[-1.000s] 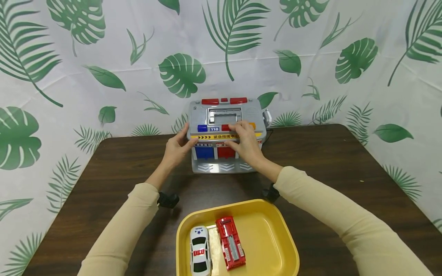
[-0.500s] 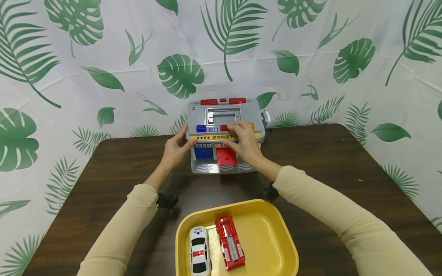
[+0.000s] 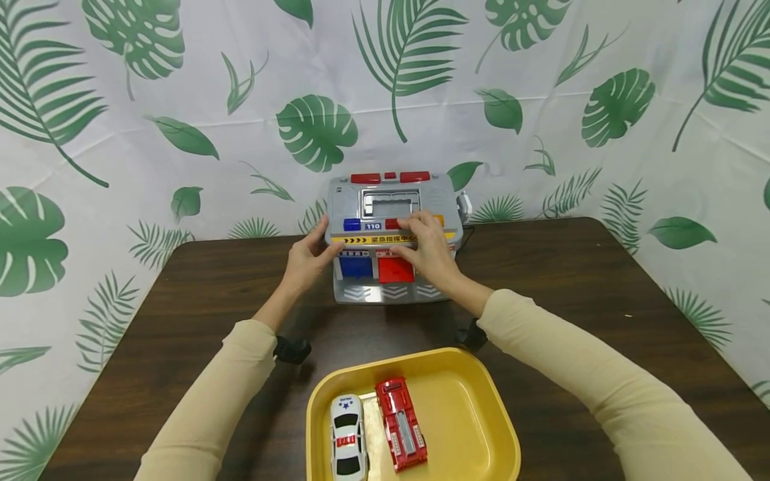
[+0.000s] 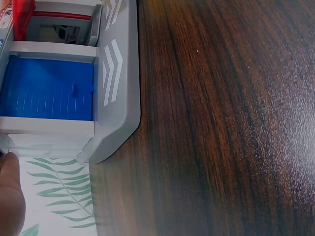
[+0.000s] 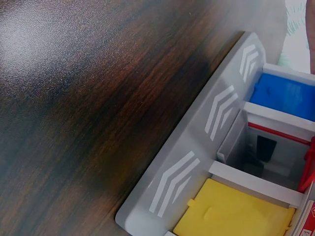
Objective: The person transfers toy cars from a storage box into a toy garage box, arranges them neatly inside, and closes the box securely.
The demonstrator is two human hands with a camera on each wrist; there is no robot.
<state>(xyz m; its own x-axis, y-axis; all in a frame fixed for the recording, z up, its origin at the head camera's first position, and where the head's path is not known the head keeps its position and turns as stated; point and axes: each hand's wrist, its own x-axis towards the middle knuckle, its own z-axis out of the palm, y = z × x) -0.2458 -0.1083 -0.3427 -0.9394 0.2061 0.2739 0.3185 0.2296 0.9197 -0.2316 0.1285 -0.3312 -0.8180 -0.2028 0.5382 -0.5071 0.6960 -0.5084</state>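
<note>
A grey toy rescue garage [image 3: 438, 194] stands at the back of the table. My left hand [image 3: 303, 262] grips its front left corner, thumb on the front and fingers along the side. With my right hand [image 3: 432, 257] I hold the front edge of its roof, fingertips at the red button [image 3: 392, 224] on top and thumb below. The red door [image 3: 396, 270] is swung outward and up, and both wrist views look into its bay. Beside it the blue door [image 4: 49, 88] is closed, as is the yellow door [image 5: 231, 211], hidden from the head view by my right hand.
Nearer me, a yellow tray [image 3: 511, 434] holds a white police car [image 3: 347, 437] and a red fire truck [image 3: 402, 424]. A leaf-print cloth [image 3: 240, 167] hangs right behind the garage. The grey ramp [image 5: 162, 191] sticks out over the dark wooden table [image 3: 571, 300].
The red door, hanging closed a second ago, has swung outward and upward. Both hands have kept their places on the garage.
</note>
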